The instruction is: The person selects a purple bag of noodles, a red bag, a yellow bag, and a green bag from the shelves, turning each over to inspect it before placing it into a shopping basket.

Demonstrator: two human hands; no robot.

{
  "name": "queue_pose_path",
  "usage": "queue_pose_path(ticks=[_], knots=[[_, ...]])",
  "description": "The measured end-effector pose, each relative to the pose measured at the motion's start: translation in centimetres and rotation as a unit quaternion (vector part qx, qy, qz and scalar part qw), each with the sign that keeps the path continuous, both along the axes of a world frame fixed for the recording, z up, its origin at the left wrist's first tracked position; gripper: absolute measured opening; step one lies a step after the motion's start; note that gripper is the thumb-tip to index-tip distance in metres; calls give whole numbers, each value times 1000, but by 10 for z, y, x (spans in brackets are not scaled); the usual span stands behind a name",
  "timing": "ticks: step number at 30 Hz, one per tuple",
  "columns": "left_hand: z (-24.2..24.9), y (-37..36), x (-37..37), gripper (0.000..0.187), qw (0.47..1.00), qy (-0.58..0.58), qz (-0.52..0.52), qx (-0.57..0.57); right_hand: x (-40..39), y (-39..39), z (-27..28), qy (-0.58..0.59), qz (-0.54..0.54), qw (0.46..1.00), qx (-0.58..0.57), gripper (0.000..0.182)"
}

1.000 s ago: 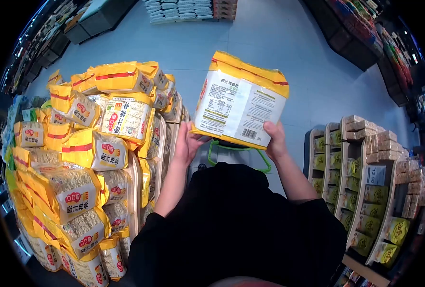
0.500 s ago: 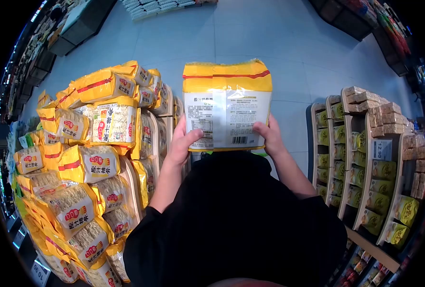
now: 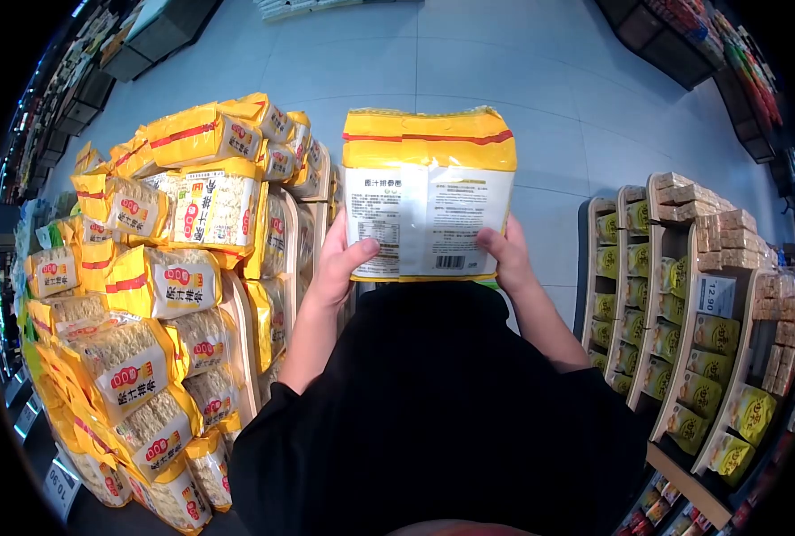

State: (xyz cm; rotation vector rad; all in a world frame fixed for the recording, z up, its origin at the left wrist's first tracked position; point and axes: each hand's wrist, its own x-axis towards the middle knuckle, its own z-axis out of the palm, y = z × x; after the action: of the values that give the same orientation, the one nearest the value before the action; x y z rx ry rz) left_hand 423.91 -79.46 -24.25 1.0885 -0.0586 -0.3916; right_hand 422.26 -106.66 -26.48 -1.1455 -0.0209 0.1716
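A yellow and white pack of noodles (image 3: 429, 201) is held up in front of my body, its printed back with a barcode turned toward me. My left hand (image 3: 338, 257) grips its lower left side, thumb across the white panel. On the lower right side my right hand (image 3: 508, 254) holds it the same way, thumb beside the barcode. The fingers of both hands are mostly hidden behind the pack.
To my left rises a large stack of similar noodle packs (image 3: 183, 295) on shelves. A shelf with green packs (image 3: 674, 308) and a price tag (image 3: 715, 296) stands on the right, topped by wrapped blocks (image 3: 728, 237). Pale tiled floor (image 3: 531, 71) stretches ahead.
My view has turned slightly, so the surrounding shelves and floor have shifted in the picture. Both hands keep the same hold on the noodle pack, which appears slightly larger.
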Motion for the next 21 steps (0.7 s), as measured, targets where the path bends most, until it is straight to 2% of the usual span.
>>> queue_pose_path(ticks=[21], knots=[[8,-5,-13,77,1000,1,3,-13,-14,-5,-4,5,2,1000,-5,59]])
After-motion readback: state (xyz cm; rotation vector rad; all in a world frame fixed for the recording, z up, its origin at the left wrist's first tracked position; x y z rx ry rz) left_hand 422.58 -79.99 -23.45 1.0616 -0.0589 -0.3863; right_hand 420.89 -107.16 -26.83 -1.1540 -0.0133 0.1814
